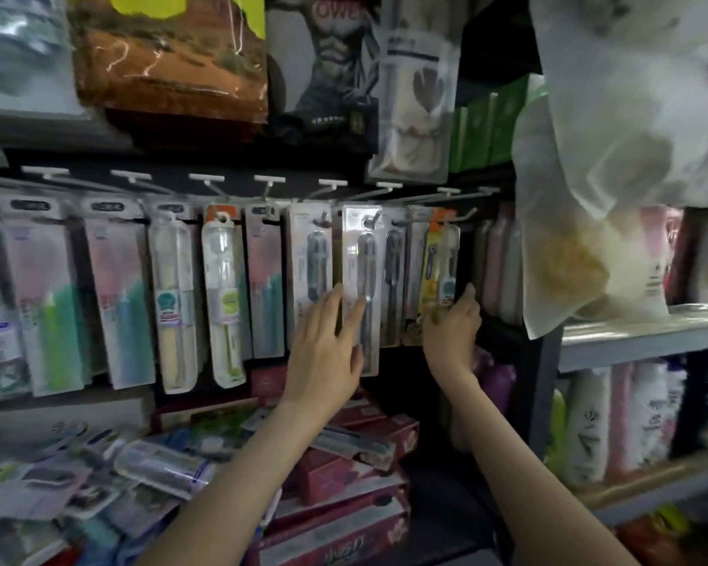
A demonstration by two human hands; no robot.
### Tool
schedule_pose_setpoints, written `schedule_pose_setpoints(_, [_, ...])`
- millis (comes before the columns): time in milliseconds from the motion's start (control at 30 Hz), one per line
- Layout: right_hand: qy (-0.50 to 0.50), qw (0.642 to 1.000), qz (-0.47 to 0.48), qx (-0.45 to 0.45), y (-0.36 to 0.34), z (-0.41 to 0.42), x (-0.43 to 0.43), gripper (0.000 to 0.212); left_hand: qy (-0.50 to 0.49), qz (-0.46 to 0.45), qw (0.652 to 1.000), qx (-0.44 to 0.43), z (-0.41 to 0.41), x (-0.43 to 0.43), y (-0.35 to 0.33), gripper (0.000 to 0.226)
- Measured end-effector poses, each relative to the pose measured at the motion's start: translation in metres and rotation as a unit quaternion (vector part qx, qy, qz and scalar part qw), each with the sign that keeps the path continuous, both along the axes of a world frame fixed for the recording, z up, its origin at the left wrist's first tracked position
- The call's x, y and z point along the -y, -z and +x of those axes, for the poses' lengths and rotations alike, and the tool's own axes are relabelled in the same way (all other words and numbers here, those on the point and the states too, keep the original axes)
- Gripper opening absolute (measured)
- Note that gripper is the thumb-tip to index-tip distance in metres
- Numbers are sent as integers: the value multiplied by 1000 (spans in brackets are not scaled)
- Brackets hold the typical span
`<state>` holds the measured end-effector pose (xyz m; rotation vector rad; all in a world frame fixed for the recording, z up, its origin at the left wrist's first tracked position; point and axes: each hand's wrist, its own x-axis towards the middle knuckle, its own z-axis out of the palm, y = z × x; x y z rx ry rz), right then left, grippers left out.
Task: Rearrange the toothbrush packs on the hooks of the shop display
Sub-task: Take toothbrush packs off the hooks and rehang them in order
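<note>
With a wide grip our left hand (328,341) steadied the dark toothbrush pack (362,279) on its hook (370,219), while our right hand (452,324) pinched the yellow pack (442,271) at the row's right end.

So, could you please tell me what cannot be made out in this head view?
1. Head view: the print on the dark toothbrush pack, which the left hand touches, is too blurred to read.
2. The lower end of the yellow toothbrush pack is covered by the right hand, which grips it.
3. Whatever stands behind the white plastic bag at the upper right is hidden.
</note>
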<state>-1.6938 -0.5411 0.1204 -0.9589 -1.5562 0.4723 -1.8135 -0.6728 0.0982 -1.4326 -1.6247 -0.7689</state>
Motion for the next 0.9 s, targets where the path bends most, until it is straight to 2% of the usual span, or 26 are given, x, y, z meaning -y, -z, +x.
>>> schedule_pose_setpoints(100, [-17,999,-48,-20,-9,-5,-15,52,-12,1,1000,-12,0,-13,-2,74])
schedule_pose_setpoints(200, [-26,999,-26,-22,-10,-4,-21,25,-5,6,1000,-14,3,-23,-8,76])
schedule_pose_setpoints(267, [-41,998,-14,-38,-9,0,-18,20,3,9,1000,-18,7,-29,-11,76])
schedule_pose_setpoints(500, [-45,994,61,-83,0,14,14,30,8,23,1000,3,22,-47,-12,81])
schedule_pose_setpoints(600, [-66,992,44,-100,1,19,16,32,10,32,999,-1,25,-48,-11,83])
schedule_pose_setpoints(733, [-56,993,85,-59,3,25,9,42,18,33,999,2,26,-46,-13,80])
schedule_pose_setpoints(900, [-140,987,65,-49,-2,28,2,54,28,29,999,6,27,-44,-17,78])
